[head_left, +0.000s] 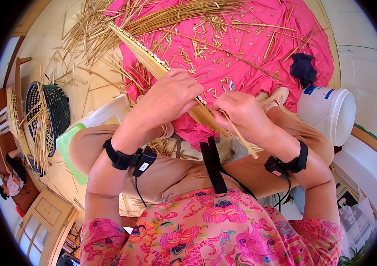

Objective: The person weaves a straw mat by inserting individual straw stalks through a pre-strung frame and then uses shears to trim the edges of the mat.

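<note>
Diagonally across the lap, a long flat panel of straw-coloured stalks (142, 53) runs from the upper left down to between the knees, pale cut ends lined along its upper edge. The left hand (175, 95) grips that edge, fingers curled close over it, though the thumb side is partly hidden. Just beside it, the right hand (240, 108) has its fingers closed around a loose stalk (238, 131), whose thicker end points down toward the right forearm. Beyond the hands, a bright pink cloth (308, 26) covers part of the floor, strewn with short cut pieces (215, 23) and a long stalk bundle (175, 14). A white bucket (317, 111) lies tipped at the right, near a crumpled dark cloth (303, 68); a dark plastic basket (63, 108) is at the left.
</note>
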